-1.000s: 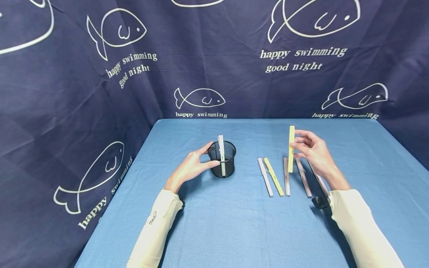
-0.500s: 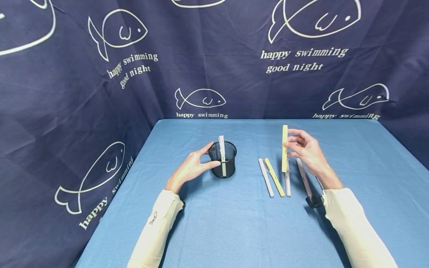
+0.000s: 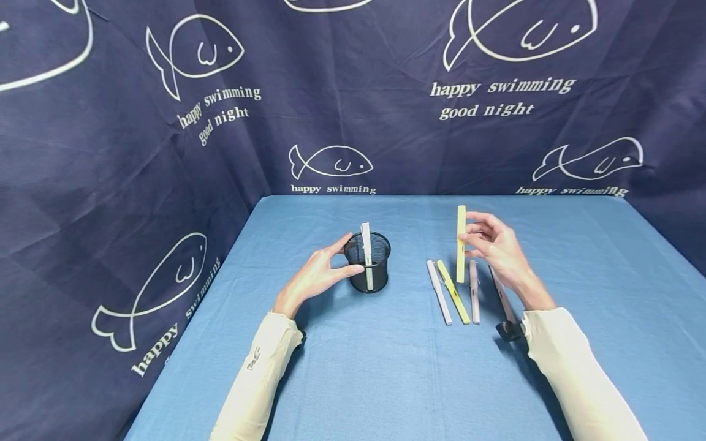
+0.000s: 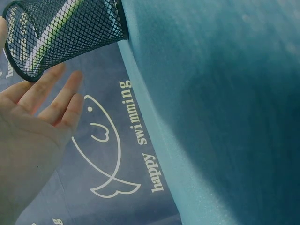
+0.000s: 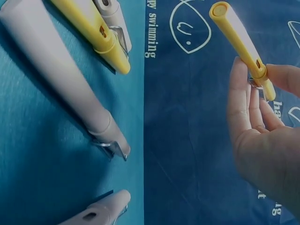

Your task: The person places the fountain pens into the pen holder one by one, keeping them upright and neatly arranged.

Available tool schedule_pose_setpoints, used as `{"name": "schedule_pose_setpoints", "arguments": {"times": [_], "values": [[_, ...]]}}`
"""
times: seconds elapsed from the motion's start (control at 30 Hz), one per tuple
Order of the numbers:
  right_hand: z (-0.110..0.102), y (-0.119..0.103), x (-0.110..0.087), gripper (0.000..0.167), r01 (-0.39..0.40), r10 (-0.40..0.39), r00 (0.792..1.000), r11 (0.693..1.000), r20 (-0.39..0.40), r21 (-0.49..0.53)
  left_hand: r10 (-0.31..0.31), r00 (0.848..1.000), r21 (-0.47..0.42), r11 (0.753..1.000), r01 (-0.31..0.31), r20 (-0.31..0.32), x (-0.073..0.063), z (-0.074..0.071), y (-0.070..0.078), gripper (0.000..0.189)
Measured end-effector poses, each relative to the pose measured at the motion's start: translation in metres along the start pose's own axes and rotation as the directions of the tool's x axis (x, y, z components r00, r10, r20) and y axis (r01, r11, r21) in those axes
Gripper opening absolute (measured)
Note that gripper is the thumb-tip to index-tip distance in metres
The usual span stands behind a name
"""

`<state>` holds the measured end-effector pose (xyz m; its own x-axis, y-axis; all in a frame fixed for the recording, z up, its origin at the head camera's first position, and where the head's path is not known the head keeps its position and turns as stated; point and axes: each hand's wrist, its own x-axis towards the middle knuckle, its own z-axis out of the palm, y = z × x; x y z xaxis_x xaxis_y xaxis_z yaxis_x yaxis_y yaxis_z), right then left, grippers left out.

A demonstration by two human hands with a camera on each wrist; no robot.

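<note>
My right hand (image 3: pixel 494 250) pinches a yellow pen (image 3: pixel 460 244) between thumb and fingers, holding it upright above the table. A clip and a round end show on this pen (image 5: pixel 243 40) in the right wrist view. My left hand (image 3: pixel 317 275) steadies a black mesh pen holder (image 3: pixel 379 278), thumb at the near rim and fingers along the far left side. Inside the holder a white pen (image 3: pixel 366 236) leans upright, its top above the rim. In the left wrist view, the other fingers of the left hand (image 4: pixel 35 124) extend beside the mesh wall.
Between the holder and my right arm, a pale pen (image 3: pixel 439 293), another yellow pen (image 3: pixel 453 293) and a pinkish pen (image 3: pixel 474 293) lie on the blue cloth (image 3: pixel 375 367). A further pinkish pen (image 3: pixel 503 297) lies partly under the right wrist. A dark fish-print curtain (image 3: pixel 402 141) hangs behind.
My right hand has moved left with the yellow pen, away from the rightmost pens and closer to the holder. The left hand and the holder have stayed in place.
</note>
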<state>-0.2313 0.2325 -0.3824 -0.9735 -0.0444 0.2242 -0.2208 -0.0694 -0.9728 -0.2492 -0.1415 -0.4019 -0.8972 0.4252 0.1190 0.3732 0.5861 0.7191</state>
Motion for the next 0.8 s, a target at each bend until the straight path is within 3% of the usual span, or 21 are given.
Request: {"name": "schedule_pose_setpoints", "arguments": {"times": [0.8], "values": [[0.022,-0.005,0.008,0.039,0.007,-0.007,1.000,1.000,0.018,-0.006,-0.009,1.000,0.001,1.000,0.009,0.013,-0.002,-0.001,0.001,0.086]]}}
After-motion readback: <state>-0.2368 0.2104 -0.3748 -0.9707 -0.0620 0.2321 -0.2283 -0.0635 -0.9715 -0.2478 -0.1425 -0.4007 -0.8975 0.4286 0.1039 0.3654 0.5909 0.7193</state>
